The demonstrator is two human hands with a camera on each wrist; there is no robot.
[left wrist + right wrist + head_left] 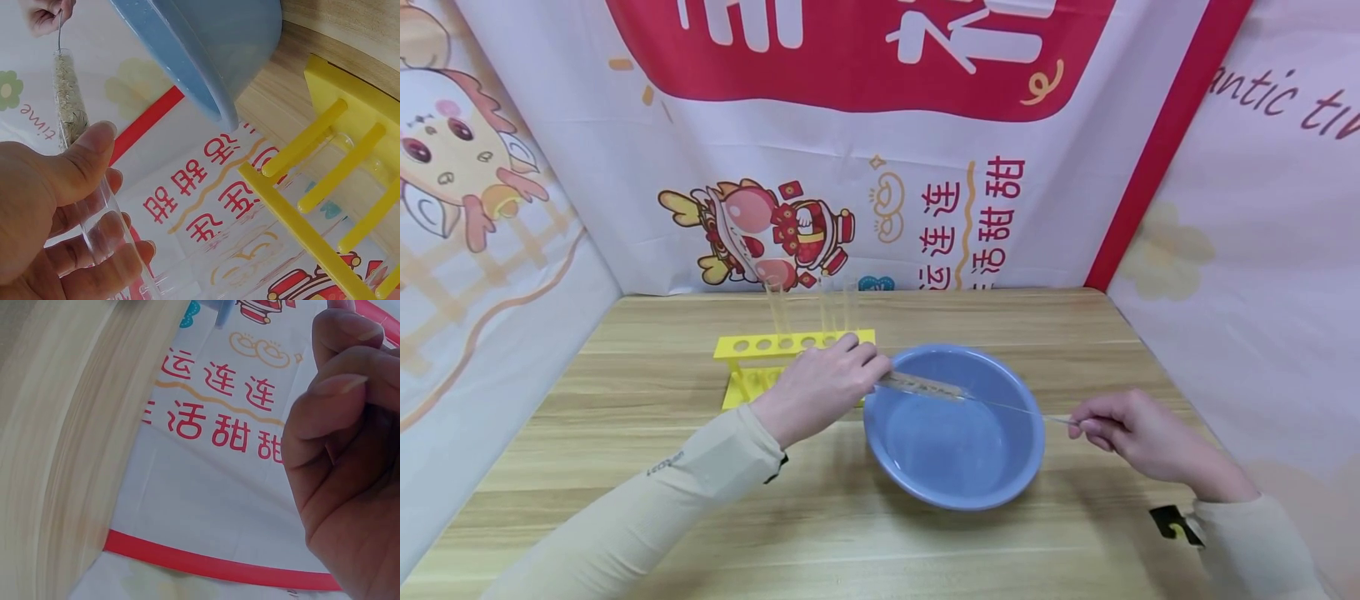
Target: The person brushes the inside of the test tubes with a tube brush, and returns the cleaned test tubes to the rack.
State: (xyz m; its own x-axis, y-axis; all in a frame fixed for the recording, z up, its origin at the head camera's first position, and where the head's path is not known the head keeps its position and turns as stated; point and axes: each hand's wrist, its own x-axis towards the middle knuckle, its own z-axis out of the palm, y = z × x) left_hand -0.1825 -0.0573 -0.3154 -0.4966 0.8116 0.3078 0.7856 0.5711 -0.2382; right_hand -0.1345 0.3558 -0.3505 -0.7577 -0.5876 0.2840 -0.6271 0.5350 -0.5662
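My left hand grips a clear glass test tube that slants over the blue basin. Inside the tube's far end lie the pale bristles of a test tube brush. Its thin wire handle runs right across the basin to my right hand, which pinches the end between thumb and fingers. In the left wrist view, thumb and fingers wrap around the glass. The right wrist view shows curled fingers, with the handle out of sight there.
Behind my left forearm stands a yellow test tube rack, partly covered by the hand. Several clear tubes stand upright in it. Under everything is a wood-grain table, with printed cloth hanging behind and at both sides.
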